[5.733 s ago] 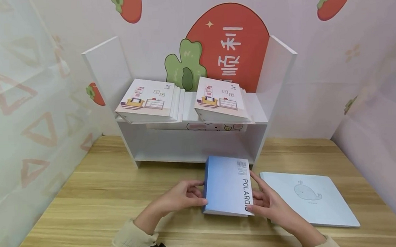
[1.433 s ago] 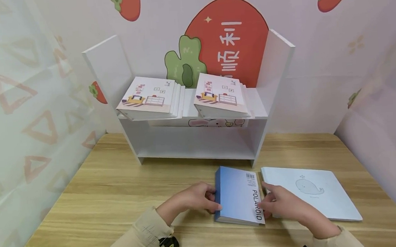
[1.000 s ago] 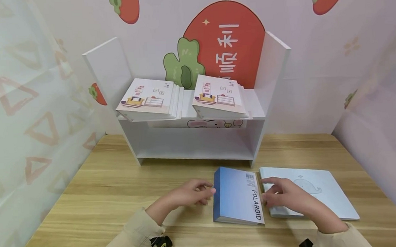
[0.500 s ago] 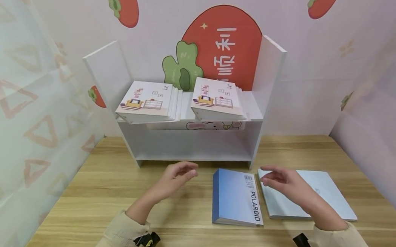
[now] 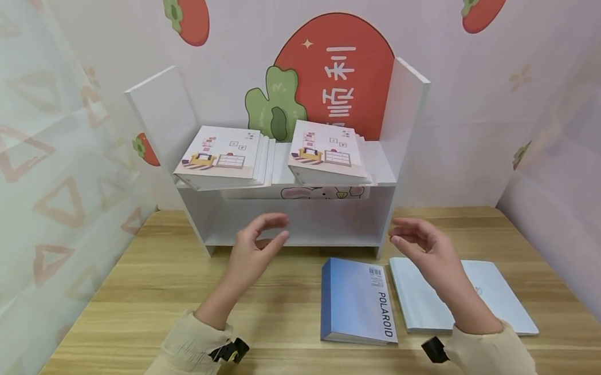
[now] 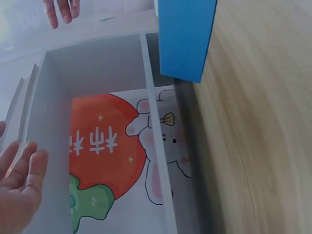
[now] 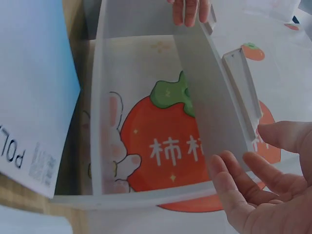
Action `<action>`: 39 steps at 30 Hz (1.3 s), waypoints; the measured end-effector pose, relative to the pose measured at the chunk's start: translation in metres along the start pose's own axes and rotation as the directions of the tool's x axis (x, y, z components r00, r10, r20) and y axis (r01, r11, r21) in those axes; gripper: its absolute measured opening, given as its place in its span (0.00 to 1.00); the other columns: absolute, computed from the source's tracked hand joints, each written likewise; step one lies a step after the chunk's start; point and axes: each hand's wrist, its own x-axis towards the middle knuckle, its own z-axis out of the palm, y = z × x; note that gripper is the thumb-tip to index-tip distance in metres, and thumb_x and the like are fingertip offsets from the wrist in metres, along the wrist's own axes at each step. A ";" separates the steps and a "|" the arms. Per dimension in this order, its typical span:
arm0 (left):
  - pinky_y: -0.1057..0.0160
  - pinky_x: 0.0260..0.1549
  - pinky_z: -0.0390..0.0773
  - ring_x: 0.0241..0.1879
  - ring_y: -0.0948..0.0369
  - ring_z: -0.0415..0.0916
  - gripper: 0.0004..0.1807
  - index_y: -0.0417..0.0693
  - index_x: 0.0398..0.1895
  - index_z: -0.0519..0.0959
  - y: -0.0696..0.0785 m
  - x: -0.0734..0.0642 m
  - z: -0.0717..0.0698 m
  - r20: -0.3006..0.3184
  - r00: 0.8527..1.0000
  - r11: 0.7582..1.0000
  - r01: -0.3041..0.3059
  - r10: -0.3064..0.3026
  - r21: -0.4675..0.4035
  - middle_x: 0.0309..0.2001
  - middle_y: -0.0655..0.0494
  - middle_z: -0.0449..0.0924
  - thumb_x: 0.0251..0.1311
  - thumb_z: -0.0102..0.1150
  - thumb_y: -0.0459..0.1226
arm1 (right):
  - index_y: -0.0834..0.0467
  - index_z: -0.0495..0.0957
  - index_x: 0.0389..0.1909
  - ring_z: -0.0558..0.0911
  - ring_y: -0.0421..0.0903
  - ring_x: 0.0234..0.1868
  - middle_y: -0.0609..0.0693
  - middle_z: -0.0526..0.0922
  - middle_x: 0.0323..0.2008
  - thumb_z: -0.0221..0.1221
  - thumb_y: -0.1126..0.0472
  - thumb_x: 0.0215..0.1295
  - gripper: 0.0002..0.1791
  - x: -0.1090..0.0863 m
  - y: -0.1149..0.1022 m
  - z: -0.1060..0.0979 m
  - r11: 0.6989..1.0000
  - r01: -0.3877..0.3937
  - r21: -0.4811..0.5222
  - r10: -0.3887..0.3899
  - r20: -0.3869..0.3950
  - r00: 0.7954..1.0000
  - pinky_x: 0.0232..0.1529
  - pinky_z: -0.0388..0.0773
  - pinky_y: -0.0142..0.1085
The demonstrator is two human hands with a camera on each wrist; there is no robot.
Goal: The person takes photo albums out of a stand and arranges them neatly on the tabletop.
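Note:
A blue POLAROID book lies flat on the wooden table, and neither hand touches it. My left hand is raised in front of the shelf's lower compartment, fingers loosely bent, thumb apart, holding nothing. Over the whale-drawing book hovers my right hand, likewise without anything in its grasp; it hides part of that pale cover. Two stacks of white books, a left stack and a right stack, lie on the upper board with their front ends jutting out. In the right wrist view the right fingers are spread and bare.
The white shelf has tall side panels and a lower compartment close to the table. Printed wall cloth stands behind it and along both sides. The wooden table extends in front of the shelf.
Both hands held the POLAROID book at first; it has shifted right, nearer the whale-drawing book, and been let go. Both hands have since risen away towards the shelf.

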 end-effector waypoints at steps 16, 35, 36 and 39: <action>0.69 0.49 0.82 0.58 0.51 0.77 0.21 0.36 0.59 0.74 0.015 0.031 0.009 -0.248 0.955 0.983 -0.178 0.164 -0.038 0.55 0.42 0.79 0.64 0.62 0.29 | 0.61 0.73 0.63 0.80 0.32 0.46 0.34 0.81 0.41 0.62 0.60 0.69 0.23 0.035 -0.030 0.009 0.988 0.110 0.112 -0.095 -0.135 0.986 0.48 0.76 0.18; 0.47 0.60 0.76 0.66 0.56 0.73 0.27 0.41 0.66 0.70 0.026 0.056 0.019 -0.265 0.953 0.984 -0.167 0.145 -0.063 0.66 0.49 0.73 0.64 0.63 0.32 | 0.63 0.75 0.61 0.81 0.34 0.45 0.53 0.79 0.58 0.61 0.67 0.68 0.21 0.055 -0.039 0.015 0.963 0.239 0.125 -0.213 -0.187 0.959 0.49 0.79 0.21; 0.47 0.60 0.76 0.66 0.56 0.73 0.27 0.40 0.66 0.70 0.026 0.057 0.020 -0.262 0.955 0.984 -0.164 0.142 -0.066 0.67 0.49 0.73 0.64 0.63 0.32 | 0.63 0.75 0.62 0.81 0.34 0.45 0.54 0.78 0.58 0.61 0.67 0.68 0.22 0.056 -0.039 0.016 0.964 0.236 0.125 -0.212 -0.184 0.960 0.49 0.79 0.21; 0.50 0.61 0.76 0.67 0.55 0.72 0.28 0.39 0.67 0.68 0.026 0.060 0.020 -0.253 0.959 0.985 -0.152 0.128 -0.077 0.67 0.48 0.72 0.64 0.63 0.31 | 0.63 0.74 0.62 0.81 0.34 0.45 0.55 0.78 0.59 0.61 0.67 0.68 0.22 0.058 -0.040 0.017 0.964 0.227 0.138 -0.202 -0.173 0.964 0.49 0.79 0.21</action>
